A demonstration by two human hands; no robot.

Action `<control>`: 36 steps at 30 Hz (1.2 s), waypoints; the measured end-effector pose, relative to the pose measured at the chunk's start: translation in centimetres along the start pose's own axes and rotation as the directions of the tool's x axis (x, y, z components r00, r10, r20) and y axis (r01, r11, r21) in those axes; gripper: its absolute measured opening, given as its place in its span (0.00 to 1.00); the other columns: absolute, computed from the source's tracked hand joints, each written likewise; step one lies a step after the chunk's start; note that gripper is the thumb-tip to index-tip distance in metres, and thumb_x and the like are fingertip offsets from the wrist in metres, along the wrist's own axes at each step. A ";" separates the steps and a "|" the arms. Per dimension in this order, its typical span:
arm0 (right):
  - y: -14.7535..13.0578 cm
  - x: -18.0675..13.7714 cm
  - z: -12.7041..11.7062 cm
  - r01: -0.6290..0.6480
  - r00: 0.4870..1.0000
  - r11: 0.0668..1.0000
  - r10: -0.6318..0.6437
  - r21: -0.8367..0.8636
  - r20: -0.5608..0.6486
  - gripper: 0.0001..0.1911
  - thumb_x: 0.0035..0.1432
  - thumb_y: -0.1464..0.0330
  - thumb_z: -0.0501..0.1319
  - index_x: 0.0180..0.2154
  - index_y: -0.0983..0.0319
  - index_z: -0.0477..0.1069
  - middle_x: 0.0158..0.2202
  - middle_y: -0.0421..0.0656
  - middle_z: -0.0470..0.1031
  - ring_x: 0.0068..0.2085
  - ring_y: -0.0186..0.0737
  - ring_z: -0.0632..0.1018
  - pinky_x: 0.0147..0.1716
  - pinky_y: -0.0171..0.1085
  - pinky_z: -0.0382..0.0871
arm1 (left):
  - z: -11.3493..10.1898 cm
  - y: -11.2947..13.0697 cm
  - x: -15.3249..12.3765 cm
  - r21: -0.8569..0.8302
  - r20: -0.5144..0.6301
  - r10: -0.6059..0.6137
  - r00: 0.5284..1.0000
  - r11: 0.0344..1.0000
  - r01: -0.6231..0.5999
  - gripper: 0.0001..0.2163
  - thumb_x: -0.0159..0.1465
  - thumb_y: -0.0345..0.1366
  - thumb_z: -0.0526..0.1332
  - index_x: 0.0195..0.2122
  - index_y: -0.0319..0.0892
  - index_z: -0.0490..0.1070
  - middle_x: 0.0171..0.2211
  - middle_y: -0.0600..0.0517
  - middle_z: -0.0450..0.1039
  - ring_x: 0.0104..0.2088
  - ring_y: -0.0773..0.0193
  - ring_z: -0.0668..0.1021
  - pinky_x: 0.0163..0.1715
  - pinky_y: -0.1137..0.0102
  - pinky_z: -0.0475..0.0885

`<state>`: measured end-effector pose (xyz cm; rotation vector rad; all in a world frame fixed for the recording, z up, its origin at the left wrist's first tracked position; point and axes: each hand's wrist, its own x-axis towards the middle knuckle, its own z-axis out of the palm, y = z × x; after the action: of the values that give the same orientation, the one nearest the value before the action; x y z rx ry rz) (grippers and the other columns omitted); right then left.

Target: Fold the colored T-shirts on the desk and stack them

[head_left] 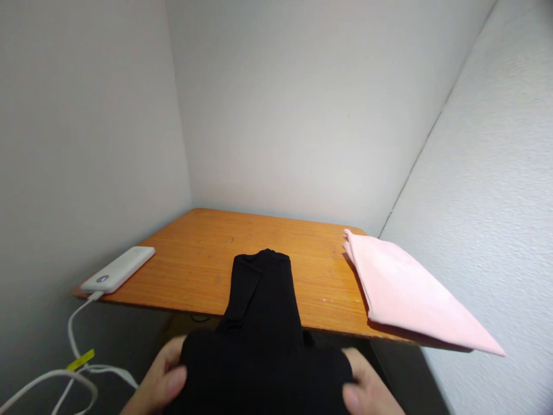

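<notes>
Black cloth (266, 300) gripped at both sides, crossing the table's (207, 236) near edge.
Left hand (162, 374) and right hand (367, 383) each pinch a side, thumbs showing, other fingers mostly hidden by fabric; both slightly blurred. Far end lies on the tabletop; lower part cut off, folds hard to read in the black. Pink cloth (401, 282) overhangs the near right corner. White power bank (118, 270) at near left corner; its cable (72, 334) runs out of view.

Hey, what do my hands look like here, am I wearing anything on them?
Your left hand and right hand are both bare, without gloves. No sleeves show. Some fingers are hidden, so I can't rule out rings.
</notes>
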<state>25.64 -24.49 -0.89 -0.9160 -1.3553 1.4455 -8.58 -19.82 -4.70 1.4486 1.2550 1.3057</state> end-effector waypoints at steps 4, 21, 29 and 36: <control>-3.9 7.3 0.7 0.180 0.979 0.965 -0.157 0.190 -0.130 0.23 0.61 0.50 0.56 0.47 0.58 0.74 0.50 0.48 0.75 0.52 0.48 0.75 0.52 0.47 0.69 | 4.7 6.2 7.0 -0.364 0.106 0.036 0.994 0.932 0.005 0.29 0.63 0.58 0.50 0.52 0.41 0.73 0.51 0.42 0.76 0.52 0.45 0.76 0.52 0.51 0.73; 4.9 9.9 2.3 -0.300 0.790 0.303 -0.453 -0.905 -0.414 0.27 0.65 0.61 0.54 0.59 0.70 0.63 0.59 0.59 0.65 0.60 0.60 0.64 0.59 0.57 0.58 | 7.3 -0.8 8.4 0.775 0.496 0.237 0.835 0.312 -0.549 0.46 0.52 0.64 0.62 0.68 0.49 0.52 0.69 0.43 0.47 0.68 0.41 0.52 0.63 0.43 0.53; 4.0 9.6 2.2 -0.290 0.764 0.438 -0.430 -0.851 -0.481 0.16 0.61 0.65 0.59 0.49 0.64 0.69 0.56 0.52 0.68 0.59 0.54 0.66 0.59 0.52 0.59 | 8.3 -2.3 7.3 0.802 0.494 0.303 0.815 0.205 -0.562 0.46 0.43 0.39 0.65 0.67 0.45 0.56 0.70 0.46 0.45 0.68 0.43 0.50 0.64 0.47 0.54; 0.9 7.8 0.2 -0.066 0.870 0.776 -0.264 -0.628 -0.417 0.12 0.51 0.69 0.61 0.39 0.58 0.63 0.33 0.38 0.70 0.35 0.39 0.73 0.37 0.38 0.70 | 11.0 -4.3 2.5 0.703 0.560 0.357 0.747 0.272 -0.657 0.42 0.51 0.38 0.60 0.69 0.50 0.49 0.70 0.46 0.42 0.69 0.41 0.49 0.58 0.41 0.61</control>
<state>23.00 -17.07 -1.23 -1.4910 -1.4739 0.5745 1.53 -15.95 -10.01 2.9280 1.3427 0.6494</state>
